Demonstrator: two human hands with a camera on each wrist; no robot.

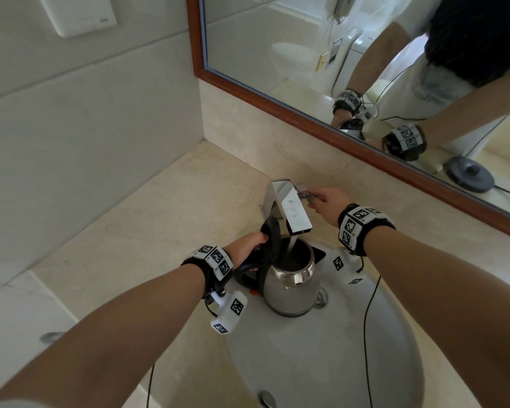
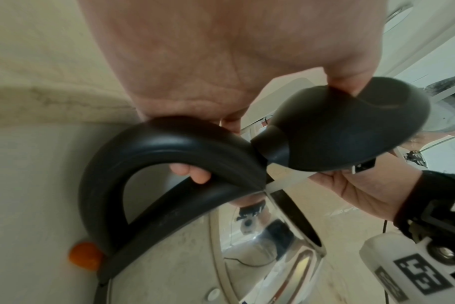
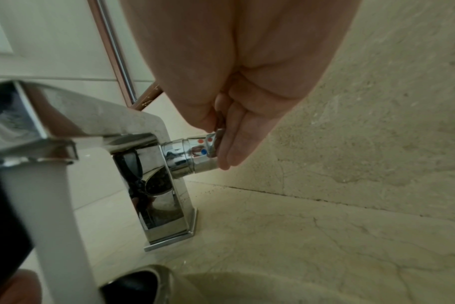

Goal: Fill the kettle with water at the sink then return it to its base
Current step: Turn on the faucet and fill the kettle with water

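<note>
A steel kettle (image 1: 292, 287) stands in the sink basin (image 1: 321, 372) under the square chrome faucet (image 1: 289, 207). Its black lid (image 1: 270, 234) is tipped open. A white stream of water (image 1: 291, 244) falls into its mouth. My left hand (image 1: 255, 244) grips the black handle (image 2: 169, 139), with the thumb against the raised lid (image 2: 338, 127). My right hand (image 1: 325, 201) pinches the faucet's side lever (image 3: 208, 148) between thumb and fingers (image 3: 237, 144). The stream (image 3: 47, 216) runs past the spout (image 3: 65, 131) in the right wrist view.
The grey round kettle base (image 1: 468, 175) shows only as a reflection in the wood-framed mirror (image 1: 277, 104) at the right. Beige stone counter (image 1: 159, 231) lies left of the sink, against a tiled wall. A chrome drain knob (image 1: 321, 298) sits beside the kettle.
</note>
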